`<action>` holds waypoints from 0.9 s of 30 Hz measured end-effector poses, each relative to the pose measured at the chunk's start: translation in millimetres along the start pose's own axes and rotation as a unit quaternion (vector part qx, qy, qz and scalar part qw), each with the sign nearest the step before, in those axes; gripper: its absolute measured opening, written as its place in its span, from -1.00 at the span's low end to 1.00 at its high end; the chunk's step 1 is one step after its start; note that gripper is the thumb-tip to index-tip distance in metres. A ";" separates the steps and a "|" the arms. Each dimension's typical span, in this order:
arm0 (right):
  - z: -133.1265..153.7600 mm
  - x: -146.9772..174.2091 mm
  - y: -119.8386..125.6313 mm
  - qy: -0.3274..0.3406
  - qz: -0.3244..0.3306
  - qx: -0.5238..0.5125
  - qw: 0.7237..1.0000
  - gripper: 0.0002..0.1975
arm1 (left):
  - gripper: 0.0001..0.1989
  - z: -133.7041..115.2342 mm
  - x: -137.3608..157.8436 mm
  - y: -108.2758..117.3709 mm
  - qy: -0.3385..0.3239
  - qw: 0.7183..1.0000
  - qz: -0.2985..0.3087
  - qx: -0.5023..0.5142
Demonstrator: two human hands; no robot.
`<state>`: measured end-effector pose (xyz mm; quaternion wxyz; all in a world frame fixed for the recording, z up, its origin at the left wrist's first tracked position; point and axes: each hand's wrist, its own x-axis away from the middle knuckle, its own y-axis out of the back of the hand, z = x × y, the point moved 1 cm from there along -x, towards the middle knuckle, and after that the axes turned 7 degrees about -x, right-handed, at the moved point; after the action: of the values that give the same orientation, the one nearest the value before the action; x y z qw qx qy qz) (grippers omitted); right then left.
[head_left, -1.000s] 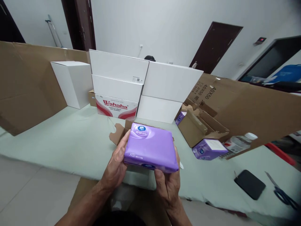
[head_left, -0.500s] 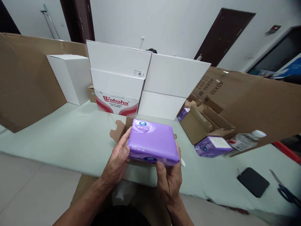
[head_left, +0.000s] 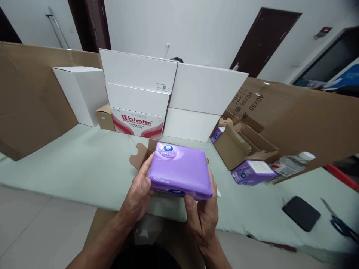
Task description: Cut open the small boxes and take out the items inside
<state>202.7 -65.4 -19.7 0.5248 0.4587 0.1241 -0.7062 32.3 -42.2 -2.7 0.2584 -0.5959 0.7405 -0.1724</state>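
You've got the purple pack (head_left: 179, 170) up off the bench (head_left: 84, 168), dead centre in your view, held flat between both hands. Your left hand (head_left: 138, 196) clamps its left end, thumb pressed on the near edge beside the "XS" print. Your right hand (head_left: 203, 216) grips the near right corner, thumb on the front face, fingers (head_left: 211, 179) wrapped up the right side. Both sets of fingers are clenched on that pack.

Just behind it, at 12 o'clock, the open brown carton (head_left: 140, 155) sits on the bench, flaps peeking out at the pack's far left. Farther off at 12 stands the Wahaha box (head_left: 137, 125) under a stack of white boxes (head_left: 140, 84). At 2 o'clock, another brown carton (head_left: 241, 145) lies open, with a second purple pack (head_left: 251, 172) just beside it and a water bottle (head_left: 291, 162) lying next to that. At 4 o'clock, well apart from your hands, you have a black phone (head_left: 301, 213) and scissors (head_left: 340, 226).
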 end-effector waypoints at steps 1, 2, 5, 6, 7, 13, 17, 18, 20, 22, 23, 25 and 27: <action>1.3 -0.2 1.0 0.024 0.006 0.008 1.000 -0.20 | -0.24 -0.4 0.0 0.8 0.000 1.000 -0.018 0.005; 2.2 -0.2 2.9 0.051 0.018 0.012 0.998 -0.17 | -0.27 -1.7 0.0 2.1 0.003 0.999 -0.040 0.008; 0.5 0.7 16.1 0.115 0.050 0.014 0.992 -0.23 | -0.35 -12.4 -0.5 8.6 0.010 0.993 -0.114 0.016; -2.4 1.2 23.4 0.118 0.042 0.024 0.992 -0.29 | -0.36 -18.1 -0.6 11.3 0.006 0.990 -0.139 0.018; -6.4 1.7 31.7 0.113 0.026 0.045 0.992 -0.35 | -0.36 -24.4 -0.6 14.3 -0.005 0.986 -0.166 0.021; -32.3 2.1 71.9 -0.008 0.129 0.183 0.975 -0.61 | -0.43 -51.0 -0.2 28.5 -0.077 0.970 -0.229 0.036; -33.3 -6.4 79.4 -0.101 0.260 0.128 0.952 -0.58 | -0.46 -49.4 0.4 33.3 -0.065 0.971 -0.226 0.045; -33.4 -10.1 80.8 -0.126 0.275 0.109 0.947 -0.57 | -0.46 -48.7 1.1 34.3 -0.061 0.971 -0.228 0.045; -36.4 -17.7 83.3 -0.178 0.285 0.086 0.938 -0.54 | -0.45 -48.5 3.1 36.6 -0.059 0.969 -0.236 0.043; -42.5 -22.8 83.8 -0.216 0.299 0.086 0.925 -0.52 | -0.43 -50.4 5.5 38.7 -0.058 0.968 -0.242 0.039; -45.8 -23.7 82.7 -0.226 0.314 0.088 0.918 -0.50 | -0.43 -51.9 6.7 39.4 -0.060 0.967 -0.244 0.036; -50.9 -21.8 77.0 -0.222 0.359 0.086 0.903 -0.37 | -0.44 -55.1 8.8 40.0 -0.061 0.966 -0.249 0.029; -53.0 -16.6 68.0 -0.205 0.383 0.088 0.897 -0.25 | -0.46 -57.7 10.7 39.6 -0.059 0.965 -0.256 0.022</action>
<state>288.7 -48.6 -15.0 0.7256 0.3606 -0.2340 -0.5373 -34.8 -46.5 19.6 0.2621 -0.7688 0.5429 -0.2135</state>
